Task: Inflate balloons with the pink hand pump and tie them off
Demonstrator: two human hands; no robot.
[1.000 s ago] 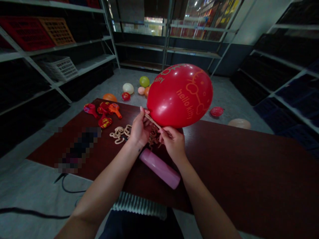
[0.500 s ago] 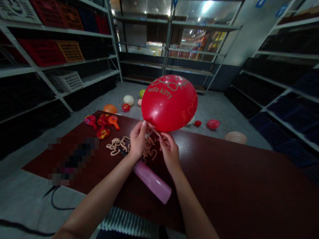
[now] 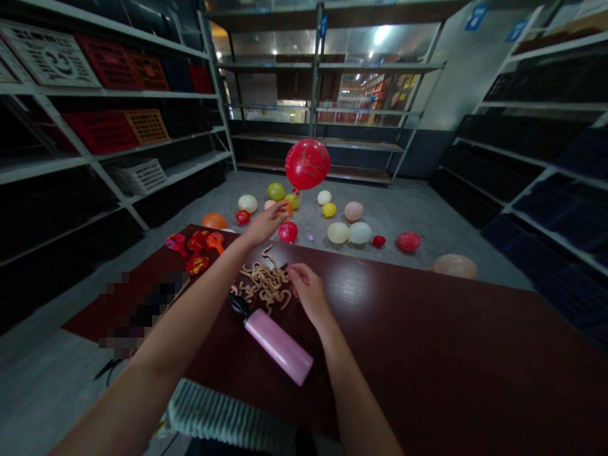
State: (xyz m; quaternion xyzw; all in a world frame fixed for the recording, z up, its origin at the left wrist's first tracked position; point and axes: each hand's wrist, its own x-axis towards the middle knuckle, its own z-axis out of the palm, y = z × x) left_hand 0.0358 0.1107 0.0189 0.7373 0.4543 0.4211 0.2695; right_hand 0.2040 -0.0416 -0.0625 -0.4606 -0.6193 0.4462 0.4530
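A red inflated balloon with a printed pattern is in the air beyond the table, apart from both hands. My left hand reaches forward over the table's far edge below the balloon, fingers stretched out, holding nothing. Beside a pile of tan curly strips, my right hand hovers low with loosely bent fingers and nothing visible in them. A pink hand pump with a black end lies on the table between my forearms. Several uninflated red and orange balloons lie at the table's far left.
The dark brown table spans the front. Inflated balloons, among them a white one and an orange one, lie on the floor beyond. Shelving with crates stands left, and more racks stand behind and right. A blurred patch covers something at left.
The red balloon has left both hands and moved away over the floor. My left hand has opened and extended forward; my right hand has dropped toward the strips. The view has tilted up slightly.
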